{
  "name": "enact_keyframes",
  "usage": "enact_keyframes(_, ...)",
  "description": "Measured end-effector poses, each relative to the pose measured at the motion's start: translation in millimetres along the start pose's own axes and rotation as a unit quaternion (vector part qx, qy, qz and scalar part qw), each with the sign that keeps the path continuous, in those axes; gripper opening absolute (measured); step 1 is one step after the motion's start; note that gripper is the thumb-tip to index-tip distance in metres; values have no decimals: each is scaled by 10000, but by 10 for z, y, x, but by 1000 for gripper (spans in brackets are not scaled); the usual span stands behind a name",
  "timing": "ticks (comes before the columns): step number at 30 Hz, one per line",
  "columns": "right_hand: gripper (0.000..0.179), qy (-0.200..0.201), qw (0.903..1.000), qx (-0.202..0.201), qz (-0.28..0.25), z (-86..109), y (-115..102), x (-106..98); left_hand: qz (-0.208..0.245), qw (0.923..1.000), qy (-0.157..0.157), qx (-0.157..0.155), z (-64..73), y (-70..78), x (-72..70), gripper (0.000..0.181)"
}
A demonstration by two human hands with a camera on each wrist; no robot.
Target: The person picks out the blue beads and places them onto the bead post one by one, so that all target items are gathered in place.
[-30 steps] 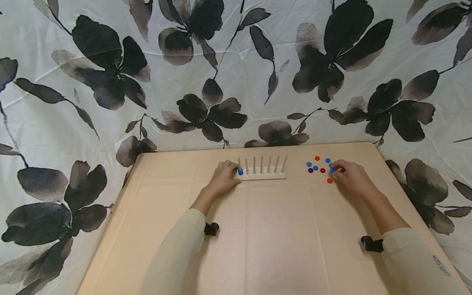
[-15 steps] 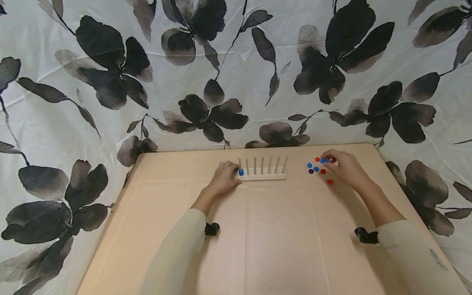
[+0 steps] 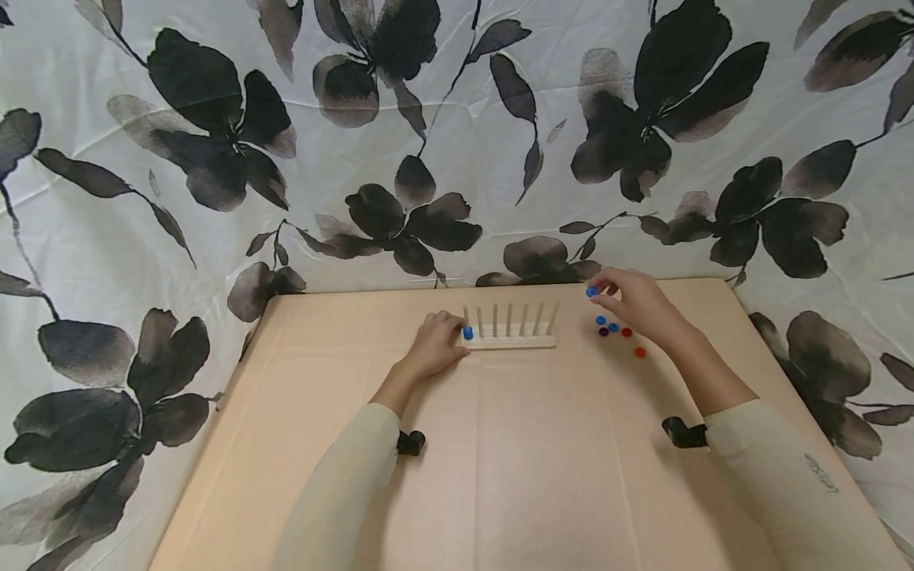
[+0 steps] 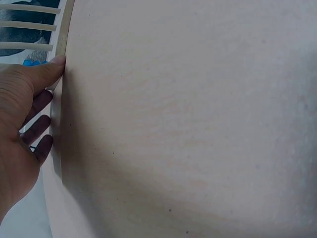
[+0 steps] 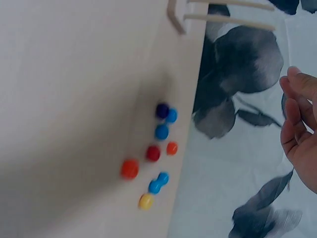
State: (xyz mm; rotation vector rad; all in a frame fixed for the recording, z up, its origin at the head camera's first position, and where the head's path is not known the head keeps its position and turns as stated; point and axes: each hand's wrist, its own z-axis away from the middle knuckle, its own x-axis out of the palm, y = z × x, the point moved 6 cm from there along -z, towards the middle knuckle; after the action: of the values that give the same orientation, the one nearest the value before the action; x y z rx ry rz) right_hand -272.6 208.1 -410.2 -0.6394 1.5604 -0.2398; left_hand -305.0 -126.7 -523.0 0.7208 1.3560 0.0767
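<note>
My left hand [image 3: 432,345] grips the left end of a pale wooden peg rack [image 3: 510,343], thumb along its front in the left wrist view. Several thin upright pegs rise from the rack. Down on the leftmost peg sits a blue bead [image 3: 467,333], partly visible beyond the thumb. My right hand [image 3: 635,305], raised near the table's back edge and right of the rack, pinches another blue bead [image 3: 592,292] between thumb and fingertip. In the right wrist view, fingers [image 5: 297,84] mostly hide that bead.
Loose beads lie right of the rack: several blue ones [image 3: 601,320], a red one [image 3: 627,332], an orange one [image 3: 639,352] and a dark purple one [image 3: 604,332]. A yellow bead [image 5: 146,201] shows in the right wrist view. Behind the table [image 3: 543,452] hangs a flowered cloth [image 3: 300,174].
My right hand has picked up a blue bead from the loose beads and carried it up and leftward toward the rack. The left hand stays on the rack.
</note>
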Motion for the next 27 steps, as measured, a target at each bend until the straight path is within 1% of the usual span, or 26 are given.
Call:
enact_keyframes(5, 16, 87, 9992, -359, -168, -154, -186, 67, 31, 10000, -26, -86, -2, -17, 19, 53)
enact_keyframes(11, 16, 47, 9976, -593, -360, -300, -367, 185, 67, 9999, -7, -93, -7, -16, 26, 53)
enact_keyframes(16, 14, 39, 9952, -850, -480, -397, -543, 296, 13, 10000, 10, -88, -18, -13, 17, 53)
enact_keyframes(21, 14, -49, 9935, -947, -630, -463, -698, 398, -35, 9999, -35, -116, -32, -17, 18, 54)
enact_keyframes(27, 15, -192, 9934, -960, -596, -560, -830, 504, -16, 9999, -9, -138, -52, -4, 10, 53)
